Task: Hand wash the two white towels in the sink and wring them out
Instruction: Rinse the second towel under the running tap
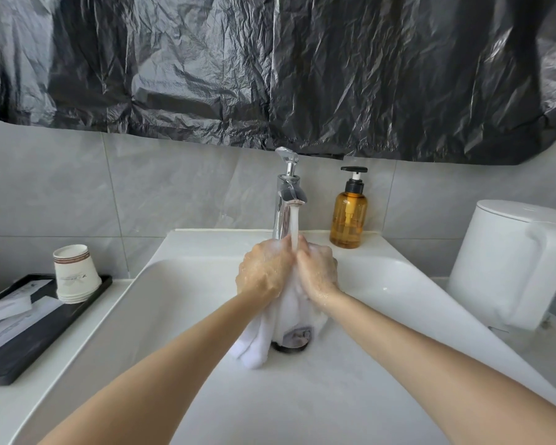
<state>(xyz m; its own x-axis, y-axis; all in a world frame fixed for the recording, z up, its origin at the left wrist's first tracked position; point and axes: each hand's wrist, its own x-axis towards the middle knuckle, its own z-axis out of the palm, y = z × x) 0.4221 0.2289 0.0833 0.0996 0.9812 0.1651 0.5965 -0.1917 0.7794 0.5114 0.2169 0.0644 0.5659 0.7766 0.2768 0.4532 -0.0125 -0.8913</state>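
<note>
A wet white towel (264, 335) hangs bunched from both my hands over the white sink (174, 303). My left hand (265, 271) and my right hand (318, 271) grip its upper part side by side, knuckles up, both wet and soapy. Water streams from the chrome faucet (288, 200) onto the spot where my hands meet. The towel's lower folds reach the basin floor beside the metal drain (291, 340). I cannot tell whether one towel or two are in the bunch.
An amber soap pump bottle (349, 216) stands on the sink ledge right of the faucet. A stack of paper cups (73, 274) sits on a black tray (29, 342) with papers at the left. A white appliance (511, 261) stands right. Black plastic sheeting (286, 69) hangs overhead.
</note>
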